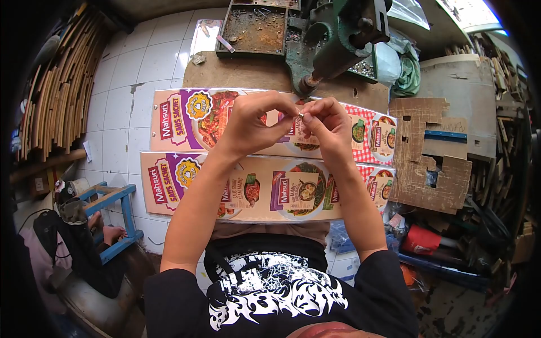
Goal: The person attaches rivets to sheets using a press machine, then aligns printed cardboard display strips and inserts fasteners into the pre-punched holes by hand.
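Note:
My left hand (pixel 256 121) and my right hand (pixel 328 127) meet fingertip to fingertip above the far printed board. Between their pinched thumbs and forefingers is a small shiny metal piece (pixel 301 115), too tiny to make out exactly. Under the hands lies the far Mahsuri sauce sachet board (pixel 189 129), with small metal rings at its left corners. A second, similar board (pixel 259 163) lies nearer me, partly covered by my forearms. Just beyond my fingertips stands a green metal press (pixel 338 56), its round lower end close to the far board's edge.
Behind the boards, a rusty tray (pixel 253 34) of small bits sits beside the press on a wooden tabletop (pixel 225 70). Worn cardboard (pixel 420 152) lies at right. Wood strips (pixel 62 84) are stacked at left, above a blue stool frame (pixel 127 208) and a person's foot (pixel 112 234).

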Available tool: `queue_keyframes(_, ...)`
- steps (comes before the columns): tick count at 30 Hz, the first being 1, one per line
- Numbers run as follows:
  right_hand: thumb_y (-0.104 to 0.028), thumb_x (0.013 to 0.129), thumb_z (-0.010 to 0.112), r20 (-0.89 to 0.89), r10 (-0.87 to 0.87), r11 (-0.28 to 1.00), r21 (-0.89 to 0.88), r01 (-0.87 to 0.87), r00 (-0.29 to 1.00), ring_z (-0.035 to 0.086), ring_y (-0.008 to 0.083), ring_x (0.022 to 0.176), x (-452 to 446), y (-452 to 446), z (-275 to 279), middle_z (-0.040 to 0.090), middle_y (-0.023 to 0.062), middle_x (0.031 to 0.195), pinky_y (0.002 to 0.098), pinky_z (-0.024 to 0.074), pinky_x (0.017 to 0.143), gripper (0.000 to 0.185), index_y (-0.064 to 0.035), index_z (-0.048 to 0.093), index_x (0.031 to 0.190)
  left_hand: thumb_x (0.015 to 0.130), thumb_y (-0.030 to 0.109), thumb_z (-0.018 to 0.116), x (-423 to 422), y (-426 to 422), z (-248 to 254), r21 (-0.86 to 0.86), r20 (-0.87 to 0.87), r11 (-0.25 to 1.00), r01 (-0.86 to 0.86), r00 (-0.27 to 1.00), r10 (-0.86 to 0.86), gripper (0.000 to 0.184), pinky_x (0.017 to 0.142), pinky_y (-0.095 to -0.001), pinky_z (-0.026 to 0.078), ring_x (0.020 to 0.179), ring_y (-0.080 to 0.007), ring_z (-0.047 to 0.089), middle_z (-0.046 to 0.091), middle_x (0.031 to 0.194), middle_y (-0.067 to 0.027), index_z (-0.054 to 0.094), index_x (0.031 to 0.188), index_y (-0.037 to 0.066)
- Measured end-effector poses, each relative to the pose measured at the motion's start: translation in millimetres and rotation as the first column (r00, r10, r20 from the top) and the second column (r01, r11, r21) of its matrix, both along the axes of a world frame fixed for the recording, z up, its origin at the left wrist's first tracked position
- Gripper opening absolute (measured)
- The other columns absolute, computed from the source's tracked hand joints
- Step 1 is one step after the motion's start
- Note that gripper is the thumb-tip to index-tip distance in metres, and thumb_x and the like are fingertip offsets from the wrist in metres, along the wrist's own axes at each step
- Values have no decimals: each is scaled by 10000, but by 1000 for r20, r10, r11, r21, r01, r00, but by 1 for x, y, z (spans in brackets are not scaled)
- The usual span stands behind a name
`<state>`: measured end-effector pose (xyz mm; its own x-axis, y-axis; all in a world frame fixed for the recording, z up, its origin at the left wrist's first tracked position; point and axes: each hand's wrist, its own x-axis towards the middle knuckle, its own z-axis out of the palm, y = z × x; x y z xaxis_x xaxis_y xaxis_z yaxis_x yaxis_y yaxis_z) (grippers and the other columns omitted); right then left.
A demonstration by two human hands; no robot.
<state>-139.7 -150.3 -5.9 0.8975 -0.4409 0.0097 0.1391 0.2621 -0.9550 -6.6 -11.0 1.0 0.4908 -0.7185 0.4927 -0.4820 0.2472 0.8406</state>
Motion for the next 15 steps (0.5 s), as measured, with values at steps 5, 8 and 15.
queue_keyframes(5, -1, 925, 652, 11, 8, 1000, -11, -8, 1000, 589, 51, 781, -1, 0, -1, 620, 49, 1029, 187, 489, 627, 127, -53, 546, 971, 713, -90, 732, 1, 0, -1, -3, 22, 1000, -7, 1000, 7, 181, 753, -291, 571, 836, -189, 722, 731, 870, -95, 689, 854, 15)
queue_keyframes(8, 2, 928, 646, 8, 9, 1000, -25, -8, 1000, 583, 51, 777, -1, 0, -1, 616, 52, 1034, 190, 487, 630, 123, -54, 543, 965, 712, -90, 731, 0, 0, 0, 0, 22, 1000, -12, 1000, 12, 181, 749, -290, 570, 836, -190, 723, 730, 866, -94, 689, 851, 18)
queue_keyframes(15, 54, 933, 606, 47, 20, 999, -31, -19, 999, 563, 61, 759, 0, 2, -1, 585, 63, 1042, 203, 478, 628, 114, -37, 538, 946, 711, -89, 728, 0, 0, -1, -2, 22, 1000, -18, 1000, 18, 180, 735, -286, 566, 820, -186, 719, 727, 858, -91, 687, 850, 18)
